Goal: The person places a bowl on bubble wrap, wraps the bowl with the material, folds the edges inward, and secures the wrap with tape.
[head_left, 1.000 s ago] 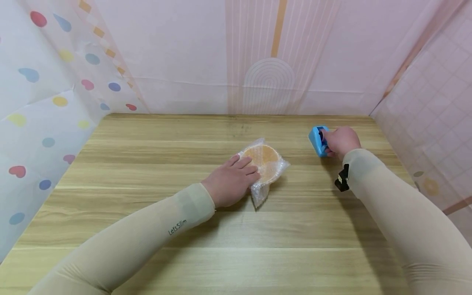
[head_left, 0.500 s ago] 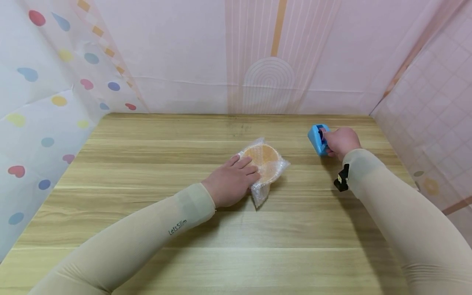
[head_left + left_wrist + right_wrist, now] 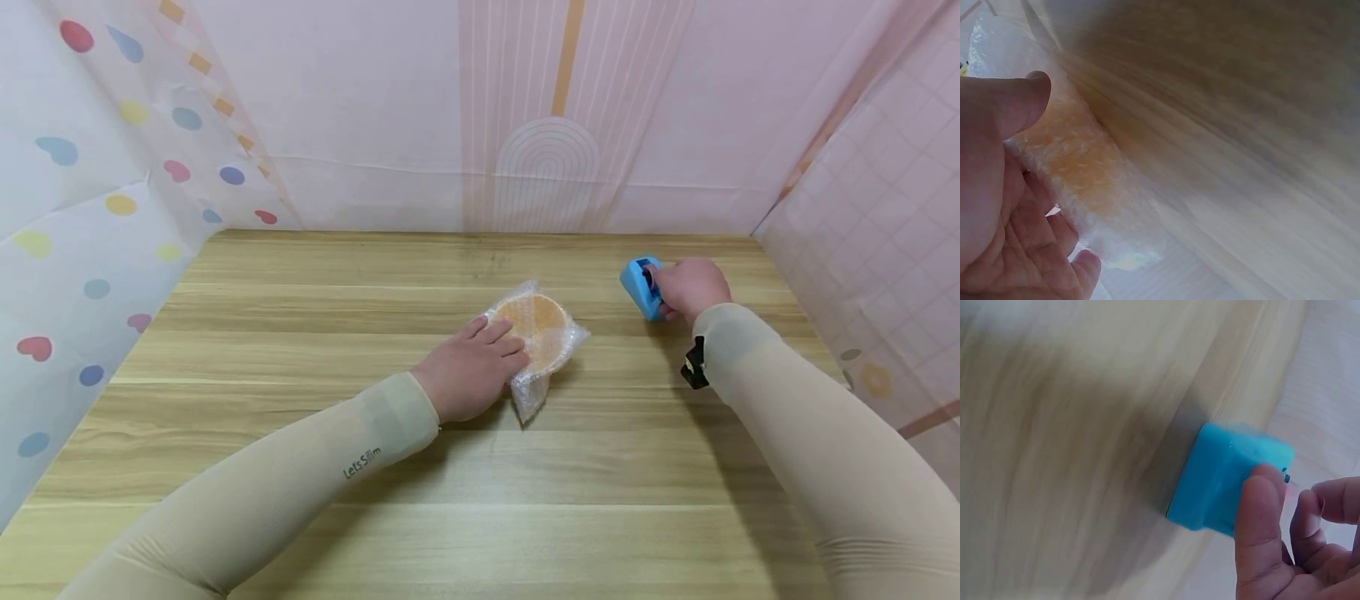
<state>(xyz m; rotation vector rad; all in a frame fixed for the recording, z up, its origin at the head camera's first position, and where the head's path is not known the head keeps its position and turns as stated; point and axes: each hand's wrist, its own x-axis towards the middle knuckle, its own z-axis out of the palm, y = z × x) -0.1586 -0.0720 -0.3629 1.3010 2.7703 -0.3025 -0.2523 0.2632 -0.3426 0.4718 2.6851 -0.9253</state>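
A round orange thing wrapped in clear bubble wrap [image 3: 551, 337] lies on the wooden table, its loose corners sticking out. My left hand [image 3: 472, 371] holds its left side, fingers spread over the top. In the left wrist view the thumb [image 3: 1022, 100] presses against the bubble wrap, with the other fingers at its far edge. Farther right, my right hand [image 3: 693, 287] grips a small light-blue tape dispenser [image 3: 637, 287] by its right side. The right wrist view shows the thumb on the dispenser's blue body [image 3: 1210, 478]; the fingers behind are partly hidden.
The wood-grain table [image 3: 480, 500] ends at a patterned cloth backdrop [image 3: 375, 125] at the back. Similar cloth hangs along the left and right sides. A black strap piece [image 3: 695, 364] sits at the right wrist.
The right hand has shifted slightly to the left with the tape dispenser. The left hand and the bubble-wrapped thing have stayed in place.
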